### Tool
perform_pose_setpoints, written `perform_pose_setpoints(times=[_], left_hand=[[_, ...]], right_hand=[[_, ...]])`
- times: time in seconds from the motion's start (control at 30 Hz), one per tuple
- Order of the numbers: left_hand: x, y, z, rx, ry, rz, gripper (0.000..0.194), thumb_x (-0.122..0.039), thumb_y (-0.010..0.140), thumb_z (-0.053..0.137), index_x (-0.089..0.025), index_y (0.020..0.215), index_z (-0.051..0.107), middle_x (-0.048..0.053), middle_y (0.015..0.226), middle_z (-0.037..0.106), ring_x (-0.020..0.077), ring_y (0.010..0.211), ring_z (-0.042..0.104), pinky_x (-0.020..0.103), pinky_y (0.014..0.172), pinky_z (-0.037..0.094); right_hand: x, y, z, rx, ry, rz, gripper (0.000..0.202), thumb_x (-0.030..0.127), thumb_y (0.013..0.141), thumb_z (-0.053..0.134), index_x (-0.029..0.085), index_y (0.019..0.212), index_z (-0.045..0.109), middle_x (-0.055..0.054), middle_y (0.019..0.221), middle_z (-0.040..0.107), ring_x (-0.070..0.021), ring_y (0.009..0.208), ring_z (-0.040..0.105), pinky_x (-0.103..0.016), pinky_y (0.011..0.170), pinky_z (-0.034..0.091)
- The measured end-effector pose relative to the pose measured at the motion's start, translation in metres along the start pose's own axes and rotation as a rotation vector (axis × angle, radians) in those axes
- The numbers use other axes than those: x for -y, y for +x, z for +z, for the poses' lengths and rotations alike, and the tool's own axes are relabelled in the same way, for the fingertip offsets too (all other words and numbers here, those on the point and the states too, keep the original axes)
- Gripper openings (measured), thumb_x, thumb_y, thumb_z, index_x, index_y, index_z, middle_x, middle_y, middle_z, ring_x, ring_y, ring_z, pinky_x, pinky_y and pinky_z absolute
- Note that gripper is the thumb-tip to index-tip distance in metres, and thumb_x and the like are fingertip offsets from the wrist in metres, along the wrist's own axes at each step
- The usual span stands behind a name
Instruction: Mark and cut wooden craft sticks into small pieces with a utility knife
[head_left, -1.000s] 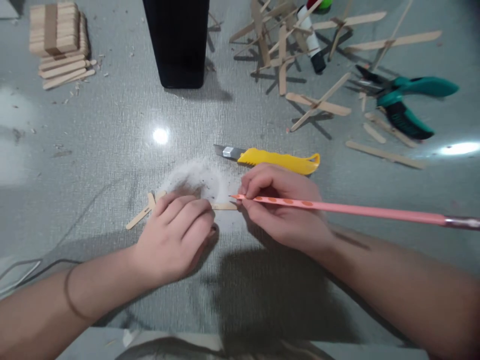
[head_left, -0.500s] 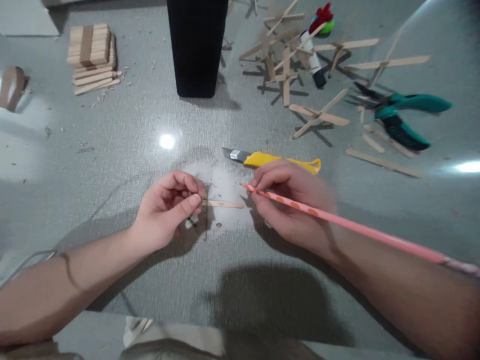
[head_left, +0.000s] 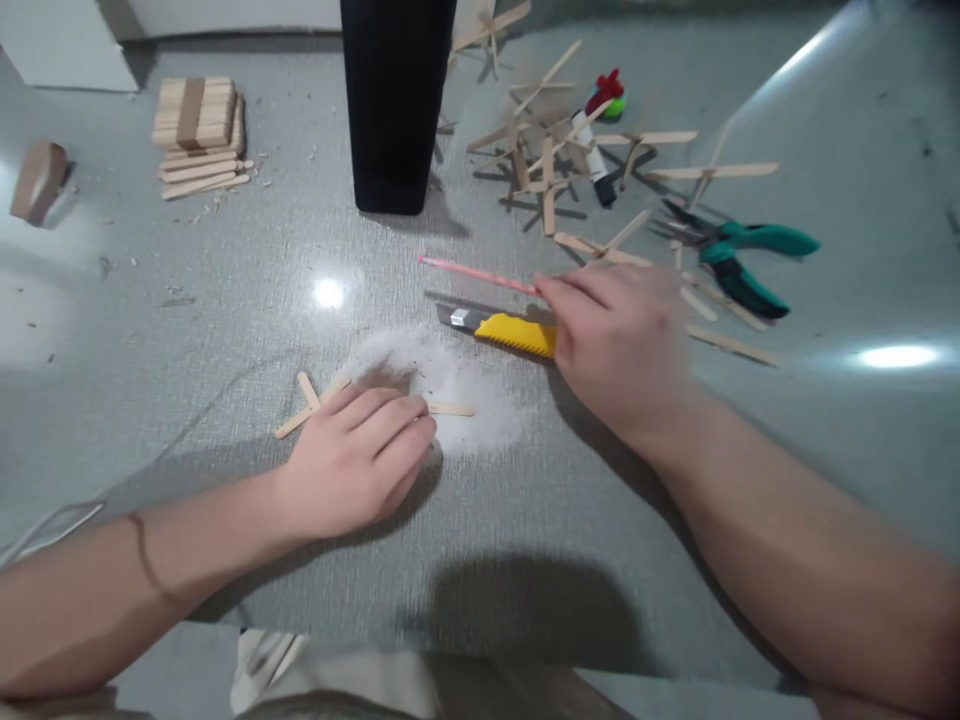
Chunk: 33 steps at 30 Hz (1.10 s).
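Observation:
My left hand (head_left: 360, 455) is palm down over the pale patch on the table, its fingers closed on a wooden stick (head_left: 454, 410) whose right end sticks out. Joined sticks (head_left: 311, 405) show just beyond its knuckles, partly covered by the hand. My right hand (head_left: 615, 345) is blurred, its fingers together at the near end of the pink pencil (head_left: 480, 275), which points left. Below the pencil lies a yellow utility knife (head_left: 517, 334) with its blade out to the left; the right hand covers its handle end.
A black upright object (head_left: 397, 110) stands at the back middle. Bundled craft sticks (head_left: 195, 115) lie back left. Crossed sticks (head_left: 549, 185), a glue tube or marker (head_left: 592, 160) and a red-green item (head_left: 606, 95) lie back right. Teal-handled pliers (head_left: 750, 260) rest at the right.
My right hand has moved right and up, and the pencil now lies out to its left. My left hand has turned palm down, and joined sticks now show beside it. The view has shifted slightly.

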<state>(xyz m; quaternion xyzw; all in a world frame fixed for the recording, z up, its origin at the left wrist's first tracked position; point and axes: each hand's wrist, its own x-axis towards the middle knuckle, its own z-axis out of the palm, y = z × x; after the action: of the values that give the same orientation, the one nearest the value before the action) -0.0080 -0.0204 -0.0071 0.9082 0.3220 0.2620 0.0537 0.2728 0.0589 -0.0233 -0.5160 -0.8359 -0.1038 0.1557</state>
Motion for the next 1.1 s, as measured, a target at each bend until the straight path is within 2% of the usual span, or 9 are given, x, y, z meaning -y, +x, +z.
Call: perform_pose_setpoints(times=[0.17, 0.33, 0.47, 0.57, 0.67, 0.77, 0.87, 0.97, 1.1], left_hand=[[-0.006, -0.004, 0.000, 0.122, 0.200, 0.048, 0.036, -0.035, 0.095, 0.061, -0.005, 0.114, 0.067, 0.016, 0.116, 0.072, 0.0294, 0.103, 0.068, 0.042, 0.083, 0.054], [-0.008, -0.007, 0.004, 0.140, 0.221, 0.017, 0.048, -0.044, 0.097, 0.058, 0.000, 0.115, 0.068, 0.021, 0.114, 0.072, 0.0331, 0.102, 0.067, 0.046, 0.086, 0.054], [-0.006, -0.006, 0.005, 0.163, 0.204, 0.015, 0.046, -0.040, 0.097, 0.057, -0.001, 0.119, 0.067, 0.021, 0.120, 0.070, 0.0334, 0.108, 0.065, 0.047, 0.091, 0.052], [-0.004, -0.005, 0.005, 0.181, 0.207, 0.025, 0.036, -0.031, 0.097, 0.057, -0.003, 0.117, 0.068, 0.019, 0.122, 0.070, 0.0326, 0.113, 0.063, 0.047, 0.096, 0.050], [-0.002, -0.005, 0.005, 0.187, 0.230, 0.018, 0.030, -0.019, 0.095, 0.055, -0.004, 0.119, 0.067, 0.019, 0.123, 0.069, 0.0329, 0.116, 0.062, 0.050, 0.099, 0.048], [-0.001, -0.008, 0.005, 0.181, 0.242, 0.035, 0.030, -0.013, 0.094, 0.053, -0.004, 0.117, 0.067, 0.018, 0.125, 0.068, 0.0333, 0.116, 0.062, 0.050, 0.098, 0.048], [0.000, -0.009, 0.007, 0.172, 0.229, 0.070, 0.028, -0.012, 0.094, 0.050, -0.005, 0.114, 0.069, 0.016, 0.127, 0.068, 0.0305, 0.112, 0.063, 0.047, 0.097, 0.050], [-0.001, -0.009, 0.009, 0.162, 0.217, 0.053, 0.028, -0.019, 0.096, 0.052, -0.006, 0.114, 0.069, 0.016, 0.123, 0.070, 0.0283, 0.107, 0.065, 0.044, 0.094, 0.052], [-0.002, -0.009, 0.012, 0.150, 0.211, 0.013, 0.038, -0.031, 0.099, 0.053, -0.003, 0.119, 0.067, 0.020, 0.121, 0.070, 0.0299, 0.107, 0.067, 0.045, 0.094, 0.053]], right_hand=[[-0.002, 0.000, 0.001, -0.016, 0.133, -0.051, 0.027, 0.016, 0.095, 0.047, 0.019, 0.107, 0.071, -0.012, 0.100, 0.073, -0.0297, 0.091, 0.062, -0.045, 0.078, 0.045], [0.011, 0.000, -0.005, 0.080, 0.196, -0.150, 0.023, 0.032, 0.096, 0.055, 0.018, 0.106, 0.070, -0.013, 0.097, 0.069, -0.0291, 0.086, 0.061, -0.043, 0.075, 0.048], [0.021, -0.002, -0.006, 0.170, 0.180, -0.109, 0.026, 0.031, 0.095, 0.054, 0.013, 0.106, 0.069, -0.015, 0.091, 0.068, -0.0304, 0.083, 0.062, -0.043, 0.073, 0.049], [0.024, -0.003, -0.009, 0.129, 0.237, -0.070, 0.027, 0.027, 0.096, 0.049, 0.015, 0.113, 0.066, -0.014, 0.092, 0.069, -0.0294, 0.083, 0.065, -0.042, 0.073, 0.050], [0.024, -0.005, -0.015, 0.091, 0.477, 0.052, 0.030, 0.027, 0.097, 0.050, 0.020, 0.124, 0.060, -0.010, 0.093, 0.071, -0.0253, 0.080, 0.068, -0.039, 0.071, 0.052], [0.024, -0.007, -0.016, 0.163, 0.939, 0.301, 0.032, 0.032, 0.099, 0.051, 0.027, 0.131, 0.054, -0.003, 0.090, 0.072, -0.0187, 0.069, 0.069, -0.033, 0.062, 0.054], [0.027, -0.009, -0.010, 0.270, 1.409, 0.540, 0.022, 0.036, 0.098, 0.054, 0.028, 0.116, 0.063, -0.001, 0.088, 0.072, -0.0158, 0.064, 0.070, -0.028, 0.053, 0.057], [0.030, -0.009, -0.002, 0.317, 1.545, 0.568, 0.022, 0.033, 0.094, 0.052, 0.024, 0.103, 0.069, -0.004, 0.086, 0.074, -0.0189, 0.066, 0.073, -0.032, 0.055, 0.061], [0.029, -0.009, 0.004, 0.280, 1.581, 0.480, 0.028, 0.029, 0.088, 0.051, 0.024, 0.111, 0.067, -0.007, 0.093, 0.075, -0.0220, 0.074, 0.074, -0.040, 0.064, 0.063]])
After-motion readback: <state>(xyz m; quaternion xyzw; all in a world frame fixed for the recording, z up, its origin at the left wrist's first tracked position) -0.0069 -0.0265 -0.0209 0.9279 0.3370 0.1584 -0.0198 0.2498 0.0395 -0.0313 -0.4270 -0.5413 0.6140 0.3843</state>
